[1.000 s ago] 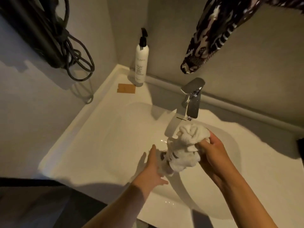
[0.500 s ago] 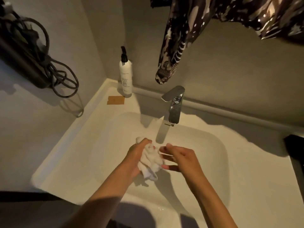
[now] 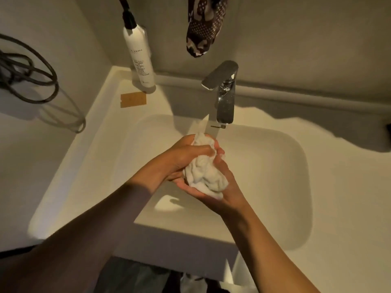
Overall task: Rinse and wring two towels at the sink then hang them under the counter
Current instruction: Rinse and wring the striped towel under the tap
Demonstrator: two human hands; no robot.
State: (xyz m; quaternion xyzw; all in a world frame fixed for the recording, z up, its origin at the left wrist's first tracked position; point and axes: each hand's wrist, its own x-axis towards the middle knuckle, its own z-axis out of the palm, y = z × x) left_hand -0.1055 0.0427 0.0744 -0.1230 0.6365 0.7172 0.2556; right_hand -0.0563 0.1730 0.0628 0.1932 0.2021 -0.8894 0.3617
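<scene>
Now both hands, left hand (image 3: 179, 157) above right hand (image 3: 213, 187), fingers clamped around bunched towel (image 3: 203, 172) over sink (image 3: 275, 166).

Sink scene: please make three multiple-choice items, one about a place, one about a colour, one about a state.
1. Where does the bottle stand?
A. at the back left corner of the sink
B. inside the basin
C. right of the tap

2. What colour is the towel?
A. black
B. white
C. red

3. How is the towel held?
A. hanging flat
B. lying in the basin
C. bunched between both hands

Answers:
1 A: it stands on the rim, left of the tap.
2 B: the cloth looks white.
3 C: left hand and right hand squeeze it.
</scene>
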